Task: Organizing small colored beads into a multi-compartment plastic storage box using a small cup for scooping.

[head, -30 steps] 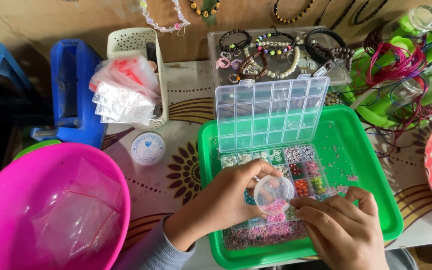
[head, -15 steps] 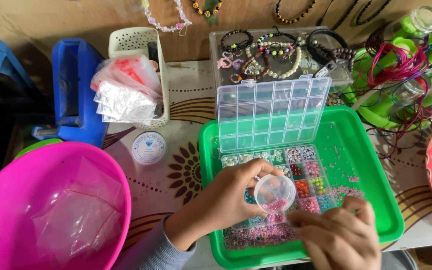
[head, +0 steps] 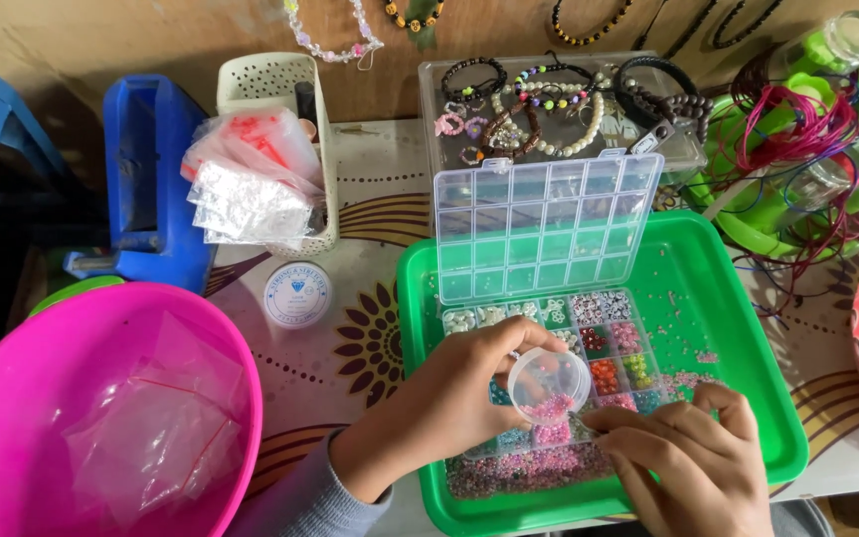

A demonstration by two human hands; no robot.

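My left hand [head: 449, 403] holds a small round clear container [head: 549, 385] tilted on its side, with pink beads inside it. It hovers over the compartmented clear bead box [head: 608, 338], whose lid [head: 546, 227] stands open. My right hand [head: 693, 462] is just below and right of the container, fingertips pinched near its mouth; what they pinch is too small to tell. The bead box sits in a green tray [head: 738, 298] scattered with loose beads.
A big pink bowl [head: 42, 398] with a clear plastic bag lies at left. A white spool of thread [head: 296, 294], a cream basket [head: 280, 119] with bags, a blue object [head: 146, 169], a clear box of bracelets [head: 549, 94] and green items with cords [head: 807, 139] ring the tray.
My right hand has slid a little down and right along the tray. The container in my left hand stays tilted over the box, with pink beads now seen inside it.
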